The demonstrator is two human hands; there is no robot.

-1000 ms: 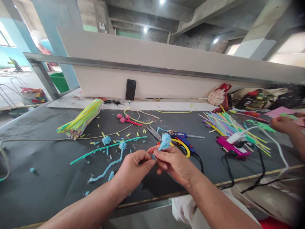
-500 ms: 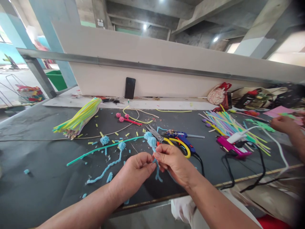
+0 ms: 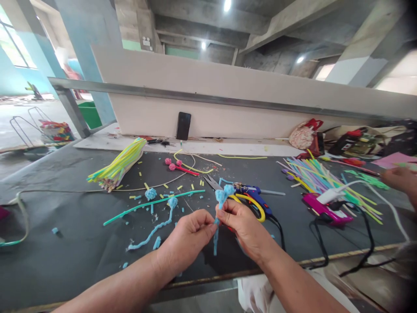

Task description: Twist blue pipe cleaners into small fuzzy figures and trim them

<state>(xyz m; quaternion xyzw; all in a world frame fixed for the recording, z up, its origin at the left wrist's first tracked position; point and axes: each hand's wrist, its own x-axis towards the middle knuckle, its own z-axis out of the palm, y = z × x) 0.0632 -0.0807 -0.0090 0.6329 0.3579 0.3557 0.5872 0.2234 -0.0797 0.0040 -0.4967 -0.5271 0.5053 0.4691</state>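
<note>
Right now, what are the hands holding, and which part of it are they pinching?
The left hand and the right hand pinch a fuzzy blue piece by its stem, just below the puffy top.

A light-blue fuzzy stem with puffs at its top (image 3: 221, 195) is pinched between the left hand (image 3: 200, 228) and the right hand (image 3: 239, 221), its lower end left hanging below the fingers; yellow-handled scissors (image 3: 257, 208) are seen just beyond the right hand, beside a blue glue gun (image 3: 262, 203). On the dark tabletop (image 3: 78, 261), a teal stem (image 3: 146, 210), a curling blue stem (image 3: 159, 226) and a blue puff (image 3: 150, 194) are scattered among small cut pieces; a yellow-green bundle (image 3: 120, 163) is laid farther back on the left; a black phone (image 3: 183, 126) is propped against the white panel (image 3: 221, 117).
</note>
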